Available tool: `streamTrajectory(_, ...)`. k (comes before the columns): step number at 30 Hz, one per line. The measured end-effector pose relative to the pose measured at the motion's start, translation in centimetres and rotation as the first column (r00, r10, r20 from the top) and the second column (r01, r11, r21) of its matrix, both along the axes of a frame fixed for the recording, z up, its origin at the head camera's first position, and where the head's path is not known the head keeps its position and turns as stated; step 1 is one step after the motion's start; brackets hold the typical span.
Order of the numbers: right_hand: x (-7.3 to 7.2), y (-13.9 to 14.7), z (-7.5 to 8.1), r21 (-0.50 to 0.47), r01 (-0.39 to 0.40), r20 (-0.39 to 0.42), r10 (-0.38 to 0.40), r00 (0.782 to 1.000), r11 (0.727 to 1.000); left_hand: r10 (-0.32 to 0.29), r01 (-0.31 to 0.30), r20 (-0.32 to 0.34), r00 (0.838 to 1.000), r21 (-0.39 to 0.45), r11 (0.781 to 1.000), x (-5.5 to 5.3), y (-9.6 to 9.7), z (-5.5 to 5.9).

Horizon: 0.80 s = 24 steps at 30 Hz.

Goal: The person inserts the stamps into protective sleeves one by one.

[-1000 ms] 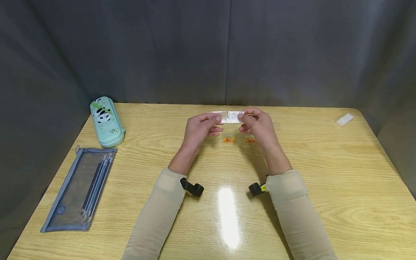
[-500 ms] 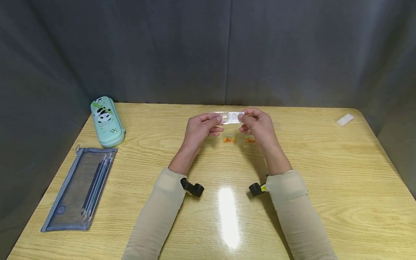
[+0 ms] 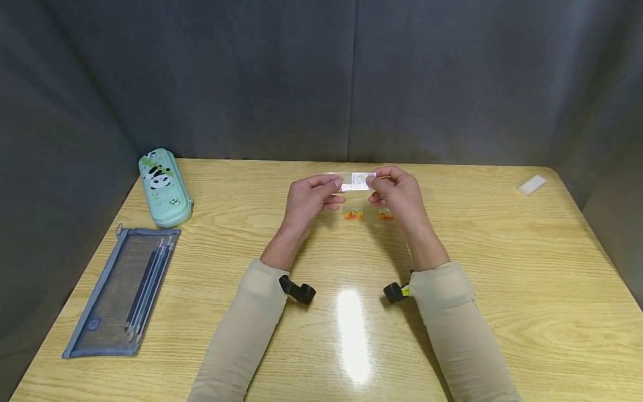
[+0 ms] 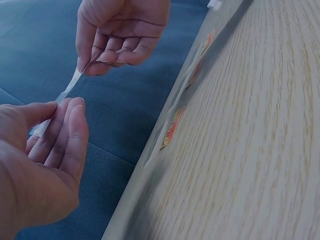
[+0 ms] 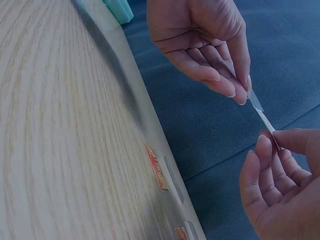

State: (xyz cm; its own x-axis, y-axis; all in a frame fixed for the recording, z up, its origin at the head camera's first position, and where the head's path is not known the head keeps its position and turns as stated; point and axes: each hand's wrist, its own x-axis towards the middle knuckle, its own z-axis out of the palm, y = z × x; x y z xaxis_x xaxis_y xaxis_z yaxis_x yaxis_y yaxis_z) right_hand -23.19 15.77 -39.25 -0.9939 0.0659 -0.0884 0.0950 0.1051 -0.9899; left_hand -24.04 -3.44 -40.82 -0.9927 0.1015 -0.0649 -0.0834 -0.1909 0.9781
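Note:
In the head view, a narrow clear plastic sleeve (image 3: pixel 346 177) with a small white printed card (image 3: pixel 360 181) at its right part is held above the table's far edge. My left hand (image 3: pixel 312 198) pinches its left end between thumb and fingers. The right hand (image 3: pixel 399 192) pinches the card end in the same way. Both wrist views show the strip nearly edge-on, stretched between the left hand (image 4: pixel 45 150) and the right hand (image 4: pixel 122 32). Below the hands lie two small orange-yellow printed cards (image 3: pixel 354 214), the right one (image 3: pixel 385 214) partly covered by the right hand.
At the left stands a mint pencil case (image 3: pixel 166 190) with a panda print. A blue mesh zip pouch (image 3: pixel 108 301) holding several pencils lies in front of it. On the far right rests a small white rectangular piece (image 3: pixel 532 185). A dark curtain (image 3: pixel 321 78) hangs behind the table.
The clear sleeve tilts slightly, and the glare on its left part has shifted. Both hands keep almost the same place and grip.

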Motion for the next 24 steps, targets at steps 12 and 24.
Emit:
streamTrajectory(12, -0.06, 0.06, -0.07, -0.004, -0.023, 0.000, 0.023, 1.000, 1.000, -0.001, 0.001, 0.007, 1.000, -0.011, 1.000, -0.06, -0.04, -0.15)
streamTrajectory(24, -0.10, 0.24, -0.14, 0.014, -0.036, -0.001, 0.036, 0.999, 0.999, 0.010, -0.009, 0.034, 0.999, -0.014, 1.000, -0.22, -0.06, -0.03)
